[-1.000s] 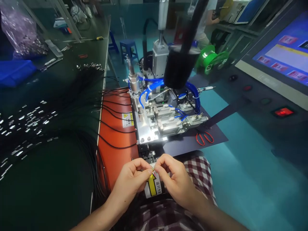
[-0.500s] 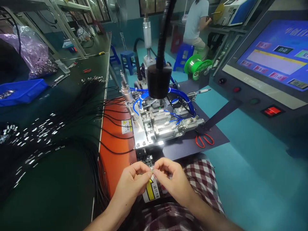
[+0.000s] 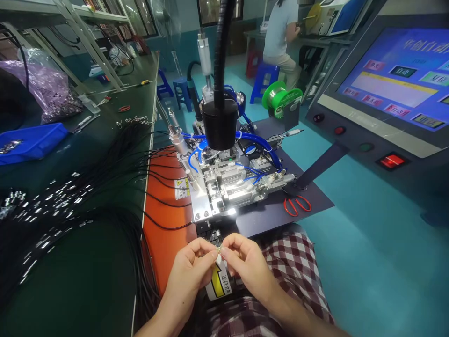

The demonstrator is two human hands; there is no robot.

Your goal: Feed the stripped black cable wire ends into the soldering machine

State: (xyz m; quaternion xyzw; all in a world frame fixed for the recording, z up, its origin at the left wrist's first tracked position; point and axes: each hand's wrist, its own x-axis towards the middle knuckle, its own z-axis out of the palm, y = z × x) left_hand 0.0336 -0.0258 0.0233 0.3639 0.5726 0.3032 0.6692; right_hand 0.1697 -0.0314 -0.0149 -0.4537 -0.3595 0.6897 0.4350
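Observation:
At the machine's front edge, my left hand [image 3: 192,264] and my right hand [image 3: 247,262] meet in facing pinches, thumb against forefinger. A tiny pale, shiny piece [image 3: 218,250] shows between the fingertips; its kind is too small to make out. Just behind the fingers sits a black fixture [image 3: 213,233] on the machine. Under the hands is a white label [image 3: 224,291] with a yellow arrow. Beyond rises the metal machine [image 3: 235,185] with blue air tubes, a black lamp head [image 3: 220,124] hanging above it.
Black cables [image 3: 129,229] with shiny ends cover the left bench and run onto the orange surface [image 3: 166,208]. Red-handled scissors [image 3: 297,205] lie right of the machine, near a green solder spool [image 3: 281,99]. A control screen [image 3: 393,70] stands at right. A person [image 3: 282,37] sits behind.
The view has shifted slightly. My hands stay pinched together in nearly the same place, and a bit more of the small pale piece shows between the fingertips.

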